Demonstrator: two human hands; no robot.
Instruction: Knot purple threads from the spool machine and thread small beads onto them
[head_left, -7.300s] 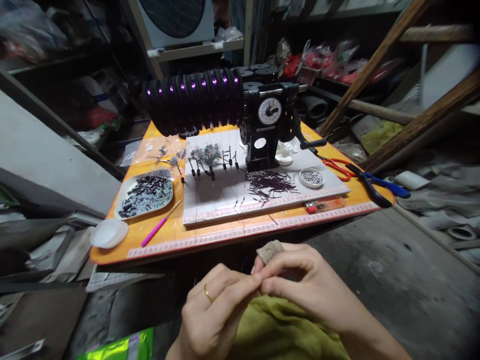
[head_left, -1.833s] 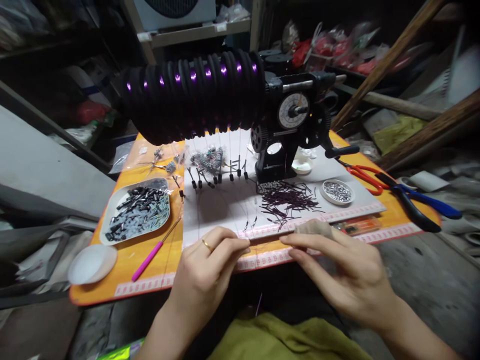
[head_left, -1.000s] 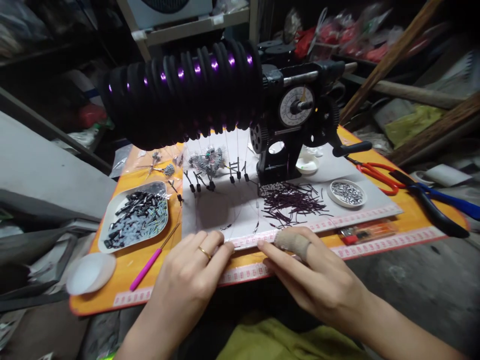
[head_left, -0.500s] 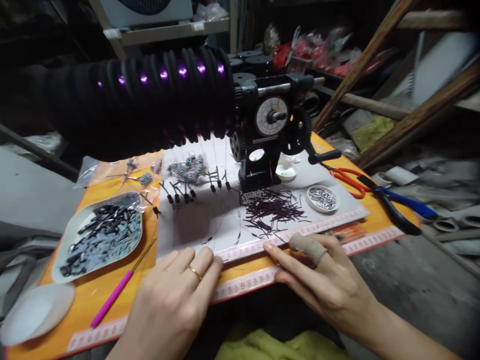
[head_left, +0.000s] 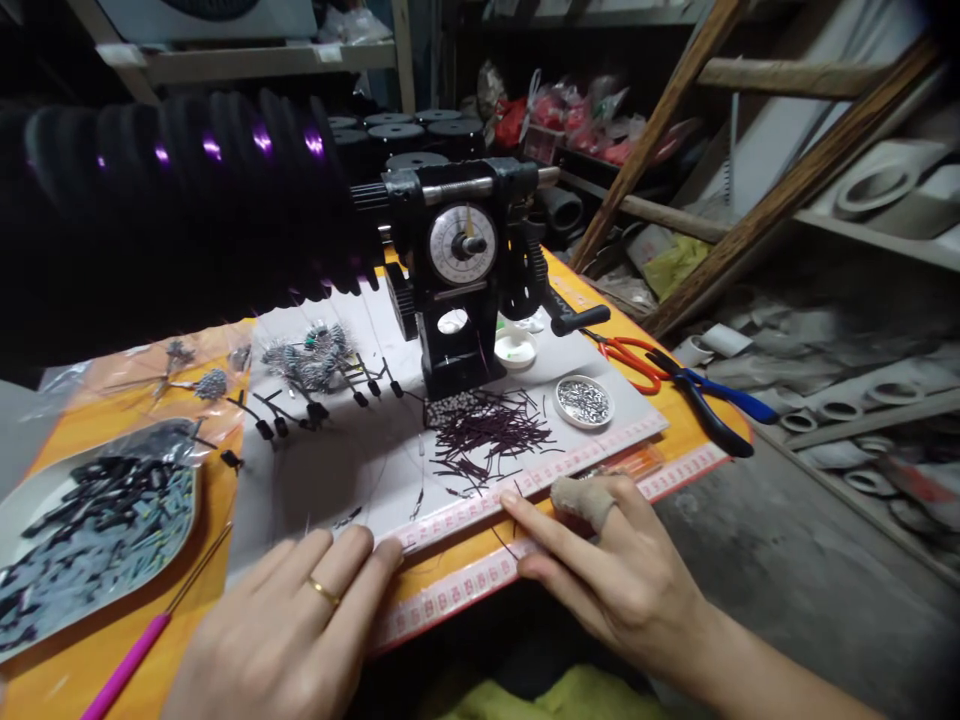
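My left hand (head_left: 292, 610), with a gold ring, rests at the front edge of the white board (head_left: 315, 500). Its fingers are bent and pressed together; the thumb and anything pinched are hidden. My right hand (head_left: 622, 560) has its index finger stretched onto the pink measuring tape (head_left: 457, 513) along that edge, with the thumb apart below. A beige cover (head_left: 583, 503) wraps one finger. Thin dark strands show by the right fingertips, not visibly gripped. Beyond lies a heap of thin dark tube pieces (head_left: 487, 438), beside a round dish of small metal pieces (head_left: 583, 402).
A black winding machine (head_left: 461, 310) with a dial carries large black spools (head_left: 187, 220). At left are a tray (head_left: 196, 480) of dark and grey pieces and a pink-handled hook (head_left: 127, 665). Orange-handled pliers (head_left: 634, 362) and blue-and-black-handled pliers (head_left: 712, 410) lie right.
The view has swung to the right, so the table and machine appear farther left. Both hands stay at the board's front edge, with my right index finger still on the tape.
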